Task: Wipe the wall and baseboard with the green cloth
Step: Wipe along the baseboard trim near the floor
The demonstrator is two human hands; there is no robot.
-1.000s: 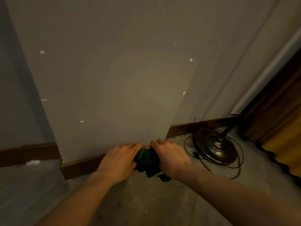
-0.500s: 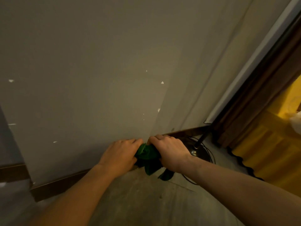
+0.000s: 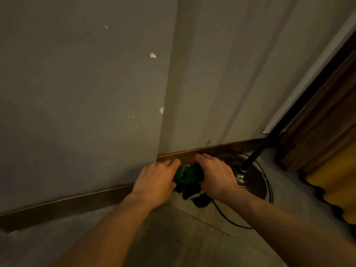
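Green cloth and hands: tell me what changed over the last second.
Both hands carried the green cloth rightward along the baseboard, round the wall's outer corner and up to the floor lamp base. The left hand and right hand kept their grip on it; nothing was let go.

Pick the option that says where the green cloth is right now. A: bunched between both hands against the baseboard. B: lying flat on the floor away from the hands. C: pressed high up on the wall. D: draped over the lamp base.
A: the green cloth sits bunched between the left hand and right hand, down at the baseboard.
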